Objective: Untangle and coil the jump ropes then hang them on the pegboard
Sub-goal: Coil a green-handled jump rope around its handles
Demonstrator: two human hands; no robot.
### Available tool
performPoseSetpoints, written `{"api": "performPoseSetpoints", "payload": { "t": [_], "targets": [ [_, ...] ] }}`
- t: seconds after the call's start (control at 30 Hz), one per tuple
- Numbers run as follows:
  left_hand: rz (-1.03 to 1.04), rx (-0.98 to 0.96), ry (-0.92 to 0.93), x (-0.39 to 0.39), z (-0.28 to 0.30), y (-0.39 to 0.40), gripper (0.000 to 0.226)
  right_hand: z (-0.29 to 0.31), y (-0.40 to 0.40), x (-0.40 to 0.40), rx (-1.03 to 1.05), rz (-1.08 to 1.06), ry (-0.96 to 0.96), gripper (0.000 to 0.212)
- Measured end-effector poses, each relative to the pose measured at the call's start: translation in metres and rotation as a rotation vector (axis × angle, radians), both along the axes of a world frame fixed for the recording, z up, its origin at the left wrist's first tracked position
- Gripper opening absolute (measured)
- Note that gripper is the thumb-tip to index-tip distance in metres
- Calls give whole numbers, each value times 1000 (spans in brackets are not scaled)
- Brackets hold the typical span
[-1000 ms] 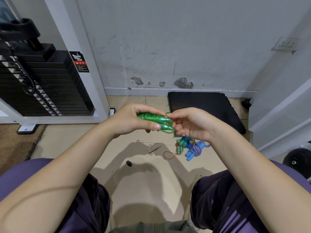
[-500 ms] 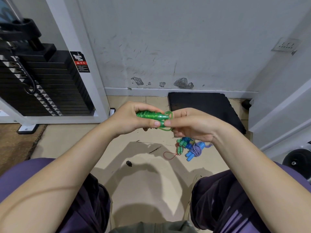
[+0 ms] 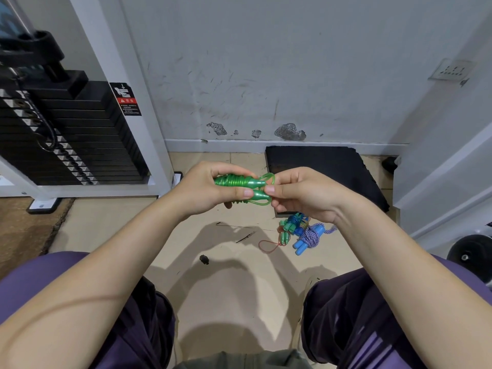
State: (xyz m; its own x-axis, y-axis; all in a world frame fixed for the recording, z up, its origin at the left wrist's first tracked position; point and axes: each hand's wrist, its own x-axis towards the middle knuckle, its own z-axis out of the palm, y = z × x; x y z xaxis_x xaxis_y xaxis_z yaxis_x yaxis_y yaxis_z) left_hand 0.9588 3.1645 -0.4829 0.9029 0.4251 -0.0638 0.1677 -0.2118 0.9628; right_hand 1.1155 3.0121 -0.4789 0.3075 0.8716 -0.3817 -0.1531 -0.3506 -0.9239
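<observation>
Tiled floor (image 3: 234,288) below, both hands' grip clamped on green jump rope (image 3: 239,182), handles half hidden

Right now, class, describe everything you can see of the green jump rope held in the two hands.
The translucent green plastic jump rope is bundled: its cord is coiled round two tapered handles lying side by side, roughly level, tips pointing right. A short cord loop arcs from the tips. The left hand grips the wrapped part, thumb on the lower handle; the right hand pinches the loop at the tips. It is held above the tiled floor.
</observation>
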Motion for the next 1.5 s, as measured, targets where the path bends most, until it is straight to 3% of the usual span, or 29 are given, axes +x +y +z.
{"api": "performPoseSetpoints", "payload": {
  "t": [0.07, 0.2, 0.5, 0.67, 0.77, 0.9, 0.97, 1.13, 1.23, 1.4, 1.5],
  "targets": [
    [15, 16, -7, -1, 1, 0, 31, 0, 0, -1, 12, -30, 76, 7],
    [42, 35, -20, 1, -2, -1, 31, -3, 2, -7, 50, -103, 31, 7],
    [93, 54, -64, 1, 3, -2, 30, -1, 5, -5, 65, -180, 357, 19],
    [52, -32, -96, -2, 8, -4, 31, 2, 3, -3, 72, -154, 363, 45],
    [26, -61, -107, -2, 7, -3, 31, 3, 2, -4, 55, -114, 330, 43],
    [18, -57, -103, -2, 4, -1, 34, 3, 3, -6, 30, -115, 303, 15],
    [24, -41, -98, -2, 3, -1, 33, 4, 3, -7, 29, -102, 290, 12],
    [40, -3, -94, 0, 2, -1, 28, 3, 1, -7, 55, 19, 125, 20],
    [51, 5, -72, 3, -2, -2, 28, 1, 2, -6, 48, -34, -25, 28],
    [38, 1, -18, 4, -6, -1, 27, -4, 3, -10, 38, -154, -355, 8],
    [5, -9, 11, 2, -3, -3, 25, 0, 0, -12, 6, -121, -427, 13]
  ]
}}
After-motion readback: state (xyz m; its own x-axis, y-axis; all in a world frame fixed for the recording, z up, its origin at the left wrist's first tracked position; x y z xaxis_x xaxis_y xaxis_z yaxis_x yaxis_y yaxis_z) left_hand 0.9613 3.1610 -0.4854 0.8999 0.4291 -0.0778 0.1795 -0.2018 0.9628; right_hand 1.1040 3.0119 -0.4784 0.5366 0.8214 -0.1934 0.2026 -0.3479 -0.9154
